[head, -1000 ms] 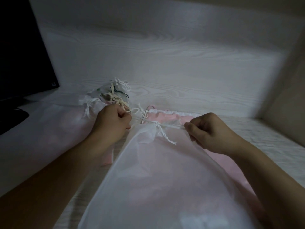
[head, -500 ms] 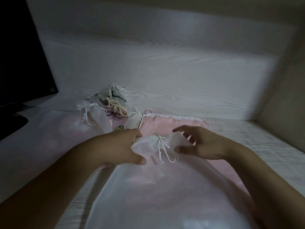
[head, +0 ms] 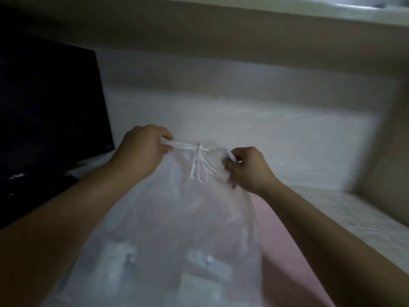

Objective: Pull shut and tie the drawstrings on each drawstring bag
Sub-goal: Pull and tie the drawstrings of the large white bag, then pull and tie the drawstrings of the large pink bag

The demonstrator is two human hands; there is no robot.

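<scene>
A large sheer white drawstring bag (head: 172, 229) hangs lifted in front of me, blurred shapes showing through its lower part. My left hand (head: 143, 149) pinches the left corner of its top hem. My right hand (head: 247, 169) pinches the right corner. Between them the top edge is stretched flat, and the white drawstring (head: 200, 162) sits knotted at its middle with loose ends dangling down. A pink bag (head: 281, 238) lies flat under it on the right. The small tied bags are hidden from view.
A dark monitor (head: 51, 111) stands at the left on the white wood-grain desk (head: 365, 218). A white back panel (head: 265, 134) rises behind, and a beige side wall (head: 389, 151) closes the right.
Both hands moved from the bag's gathered neck to its top corners and lifted the bag up off the desk. The camera tilted upward, so the small tied bags left the view.
</scene>
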